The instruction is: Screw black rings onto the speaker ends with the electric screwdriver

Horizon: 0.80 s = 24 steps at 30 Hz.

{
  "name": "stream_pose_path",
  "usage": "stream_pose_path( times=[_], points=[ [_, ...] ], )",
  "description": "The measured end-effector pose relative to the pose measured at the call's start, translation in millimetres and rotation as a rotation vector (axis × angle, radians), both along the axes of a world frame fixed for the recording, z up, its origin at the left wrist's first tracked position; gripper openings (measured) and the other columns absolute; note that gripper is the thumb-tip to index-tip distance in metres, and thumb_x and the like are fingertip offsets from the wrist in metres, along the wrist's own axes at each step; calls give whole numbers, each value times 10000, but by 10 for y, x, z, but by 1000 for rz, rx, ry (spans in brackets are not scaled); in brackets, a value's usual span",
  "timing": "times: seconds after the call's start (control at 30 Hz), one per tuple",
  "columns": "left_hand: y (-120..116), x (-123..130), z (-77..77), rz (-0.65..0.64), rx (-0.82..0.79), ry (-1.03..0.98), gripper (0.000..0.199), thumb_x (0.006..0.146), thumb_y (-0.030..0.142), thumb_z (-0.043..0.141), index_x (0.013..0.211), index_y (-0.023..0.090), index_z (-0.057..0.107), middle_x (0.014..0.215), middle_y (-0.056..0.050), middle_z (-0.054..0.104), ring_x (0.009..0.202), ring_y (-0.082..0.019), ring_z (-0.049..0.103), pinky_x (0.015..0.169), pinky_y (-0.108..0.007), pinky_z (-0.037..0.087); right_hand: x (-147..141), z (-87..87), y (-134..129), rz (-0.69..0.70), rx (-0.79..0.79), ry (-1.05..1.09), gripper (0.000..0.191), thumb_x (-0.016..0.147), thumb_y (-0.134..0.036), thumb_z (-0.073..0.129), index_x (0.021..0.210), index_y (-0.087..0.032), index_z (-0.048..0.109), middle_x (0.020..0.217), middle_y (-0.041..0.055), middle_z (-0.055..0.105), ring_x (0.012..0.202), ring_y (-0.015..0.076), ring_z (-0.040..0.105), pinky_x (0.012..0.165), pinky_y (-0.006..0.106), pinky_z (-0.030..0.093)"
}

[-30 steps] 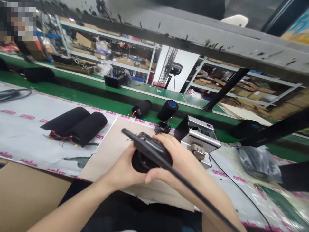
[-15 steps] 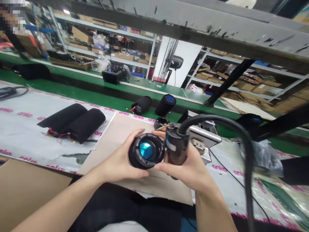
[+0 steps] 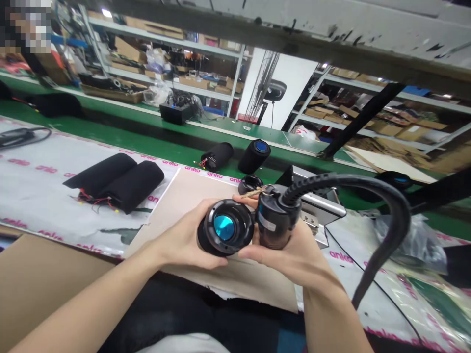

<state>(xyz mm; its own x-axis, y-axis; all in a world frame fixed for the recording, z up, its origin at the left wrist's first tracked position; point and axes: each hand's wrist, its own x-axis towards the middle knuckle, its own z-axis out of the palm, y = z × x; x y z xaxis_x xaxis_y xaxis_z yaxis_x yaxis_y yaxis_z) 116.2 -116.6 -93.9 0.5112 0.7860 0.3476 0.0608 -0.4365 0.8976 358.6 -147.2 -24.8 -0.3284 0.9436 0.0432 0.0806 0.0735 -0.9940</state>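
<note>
left hand is clamping a round black housing with its blue mirrored disc facing up at me. right hand is clamping a black cylindrical unit with a small white label on its side. hands are together, and housing and unit are touching, side by side, held above a cardboard sheet. a thick black corrugated hose is rising from the top of the unit and arcing off to the right. a thin tan strand is lying across the top of my right fingers.

on the cardboard's far edge a black ring is sitting just beside a steel fixture. further out, a black cylinder with a blue top is standing upright, and a black cylinder with red wires is lying on its side. on the left, two black foam-covered cylinders with red leads are lying on a printed plastic sheet. behind them a green worktop is running across the view, with a black box with cables on it and loaded shelves beyond.
</note>
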Motion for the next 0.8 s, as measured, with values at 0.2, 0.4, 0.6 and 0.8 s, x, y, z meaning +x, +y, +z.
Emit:
stream_pose_path(
  times=[0.2, 0.4, 0.6, 0.8],
  points=[
    [-36, 30, 16, -2, -86, -3, 1224, 721, 347, 989, 1689, 264, 245, 1690, -195, 494, 1533, -419, 543, 1225, -523, 518, 24, -47, 64, 54, 51, -140, 722, 754, -254, 1000, 1387, -322, 659, 1410, 12, 696, 1392, 271, 630, 1134, 381, 585],
    [-51, 50, 35, 17, -112, -29, 1279, 669, 304, 1009, 1697, 279, 247, 1657, -198, 520, 1530, -434, 540, 1230, -558, 509, 9, -45, 90, 20, 26, -217, 820, 722, -297, 1012, 1445, -338, 627, 1233, 13, 742, 1250, 276, 692, 1141, 447, 576],
    [-62, 63, 32, 35, -109, -42, 1169, 654, 316, 1014, 1617, 263, 352, 1640, -197, 521, 1519, -436, 548, 1229, -545, 511, -5, -76, -11, -44, 86, -370, 576, 756, -300, 951, 1276, -283, 705, 1051, 23, 738, 1038, 266, 722, 978, 419, 619],
    [-65, 50, 2, 5, -96, -55, 1071, 679, 305, 1014, 1569, 252, 421, 1624, -171, 546, 1503, -412, 564, 1233, -508, 510, 33, -33, -6, 16, 121, -460, 584, 811, -289, 923, 1334, -349, 671, 1082, -28, 741, 945, 194, 704, 877, 317, 578]
  ],
)
